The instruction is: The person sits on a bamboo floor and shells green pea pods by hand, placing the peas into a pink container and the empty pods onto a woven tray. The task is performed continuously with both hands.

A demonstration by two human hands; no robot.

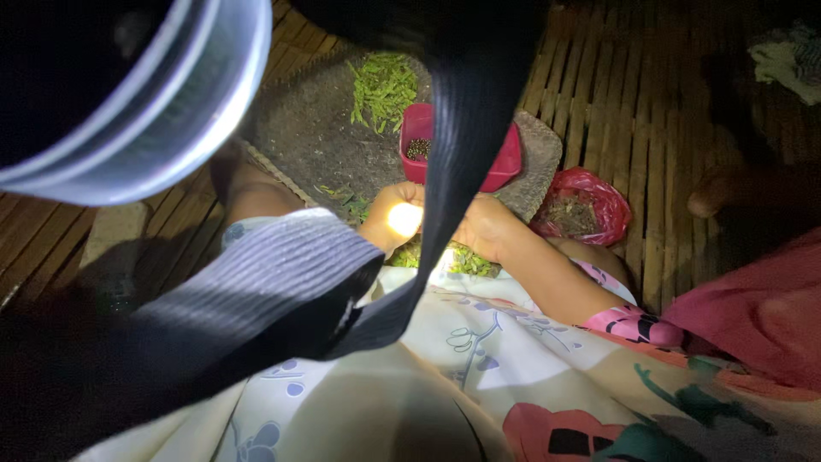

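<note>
At the far left a pale round rim of the head-worn light fills the corner, and a broad dark strap runs down across the middle, hiding part of both hands. The left hand sits just left of the strap, brightly lit and washed out; its fingers are curled in together, but what they pinch cannot be told through the glare. Just beyond those fingers lies a round woven tray, with a heap of green pods at its far side and a red plastic tub holding a few dark seeds close above the fingertips. Directly beneath the fingers a small pile of green pods rests at the tray's near edge, against the flowered cloth over the lap. The right hand meets the left behind the strap, fingers bent inward and mostly hidden. Right of that hand sits a red plastic bag of brownish husks on the bamboo-slat floor.
</note>
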